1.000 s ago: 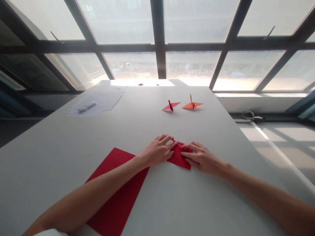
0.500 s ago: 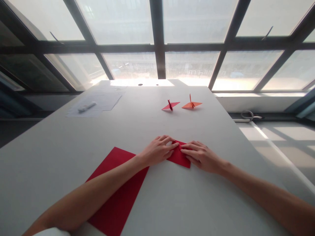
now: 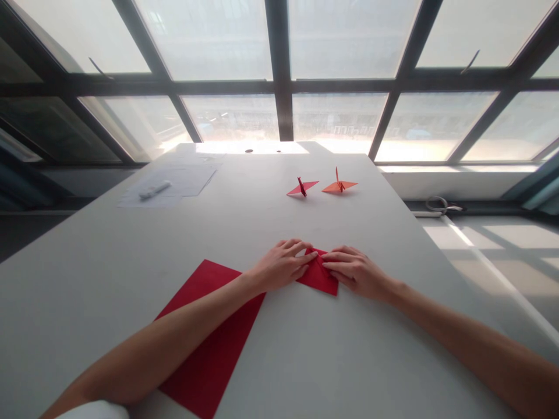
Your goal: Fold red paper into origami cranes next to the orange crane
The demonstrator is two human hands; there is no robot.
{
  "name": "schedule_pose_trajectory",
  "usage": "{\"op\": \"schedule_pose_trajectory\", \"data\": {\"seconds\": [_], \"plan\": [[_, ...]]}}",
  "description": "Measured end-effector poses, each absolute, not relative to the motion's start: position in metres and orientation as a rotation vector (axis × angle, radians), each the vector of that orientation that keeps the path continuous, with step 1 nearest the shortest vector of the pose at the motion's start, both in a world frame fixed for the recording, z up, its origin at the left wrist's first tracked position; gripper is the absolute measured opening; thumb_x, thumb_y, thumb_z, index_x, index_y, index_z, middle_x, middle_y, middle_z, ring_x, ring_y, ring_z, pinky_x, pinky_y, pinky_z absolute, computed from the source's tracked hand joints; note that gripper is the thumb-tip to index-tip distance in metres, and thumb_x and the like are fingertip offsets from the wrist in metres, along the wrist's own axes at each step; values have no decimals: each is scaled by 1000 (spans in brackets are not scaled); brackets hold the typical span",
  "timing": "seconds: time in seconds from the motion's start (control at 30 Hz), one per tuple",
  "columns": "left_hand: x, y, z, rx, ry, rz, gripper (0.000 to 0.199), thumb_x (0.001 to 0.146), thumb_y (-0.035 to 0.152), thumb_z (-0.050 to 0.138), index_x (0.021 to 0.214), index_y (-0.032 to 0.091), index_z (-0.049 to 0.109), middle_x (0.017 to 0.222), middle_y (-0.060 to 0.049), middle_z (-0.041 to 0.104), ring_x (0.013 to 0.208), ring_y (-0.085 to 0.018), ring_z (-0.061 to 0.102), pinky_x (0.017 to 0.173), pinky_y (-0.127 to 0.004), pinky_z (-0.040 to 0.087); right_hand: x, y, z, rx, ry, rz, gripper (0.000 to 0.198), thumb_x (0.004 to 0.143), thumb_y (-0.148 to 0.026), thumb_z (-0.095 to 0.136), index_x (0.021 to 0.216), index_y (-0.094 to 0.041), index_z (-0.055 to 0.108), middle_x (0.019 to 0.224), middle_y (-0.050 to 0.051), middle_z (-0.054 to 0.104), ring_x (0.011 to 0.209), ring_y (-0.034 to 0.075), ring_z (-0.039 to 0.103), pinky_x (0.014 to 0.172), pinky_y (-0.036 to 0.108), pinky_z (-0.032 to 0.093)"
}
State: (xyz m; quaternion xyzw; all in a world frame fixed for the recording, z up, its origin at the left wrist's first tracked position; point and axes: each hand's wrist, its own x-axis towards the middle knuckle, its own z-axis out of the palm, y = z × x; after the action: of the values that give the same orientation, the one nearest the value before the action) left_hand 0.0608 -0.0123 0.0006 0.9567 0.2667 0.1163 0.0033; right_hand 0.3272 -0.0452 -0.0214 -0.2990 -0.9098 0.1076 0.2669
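Note:
A small folded piece of red origami paper [image 3: 322, 281] lies on the white table between my hands. My left hand [image 3: 287, 265] has its fingertips on the paper's left part, with the index finger stretched along a fold near the middle. From the right, my right hand [image 3: 351, 270] grips the paper's flap with its fingers close together; its thumb is mostly hidden. A larger red sheet [image 3: 227, 349] lies flat under my left forearm, which covers part of it.
Beyond my hands stand a red paper crane [image 3: 302, 187] and an orange paper crane [image 3: 340, 186]. At the far left, white sheets [image 3: 192, 177] lie with a whitish tube-like object [image 3: 154, 190] on them. The table [image 3: 375, 361] ends in front of windows.
My right hand's fingers have shifted slightly on the folded paper, showing more of its middle crease. My left hand has stayed almost in place.

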Motion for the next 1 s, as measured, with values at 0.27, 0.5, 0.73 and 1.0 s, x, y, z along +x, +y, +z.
{"op": "schedule_pose_trajectory", "data": {"seconds": [0.27,0.5,0.73,1.0], "plan": [[60,-10,-1,3023,820,350,40,100,27,44,139,28,49,133,-7,56,125,-22,47,104,-36,36,326,-46,-20,-794,-2450,265,29,95,-20,56,121,-27,67,124,7,67,112,22,58,95,40,52],[60,-10,-2,3029,823,332,40,100,28,43,140,29,49,134,-5,56,125,-21,47,104,-36,36,327,-45,-22,-805,-2483,227,29,95,-20,55,121,-26,67,126,6,66,112,23,57,96,42,50],[60,-10,-2,3036,821,340,40,100,27,43,140,28,49,134,-6,56,125,-21,47,105,-36,36,327,-45,-23,-800,-2484,212,29,95,-20,55,121,-26,67,126,7,66,112,23,56,96,41,50],[60,-10,-2,3045,808,347,40,100,28,42,139,28,49,133,-6,57,125,-22,47,104,-36,36,327,-45,-22,-795,-2484,207,28,96,-20,53,120,-26,67,126,7,66,112,23,57,97,42,49]]}}
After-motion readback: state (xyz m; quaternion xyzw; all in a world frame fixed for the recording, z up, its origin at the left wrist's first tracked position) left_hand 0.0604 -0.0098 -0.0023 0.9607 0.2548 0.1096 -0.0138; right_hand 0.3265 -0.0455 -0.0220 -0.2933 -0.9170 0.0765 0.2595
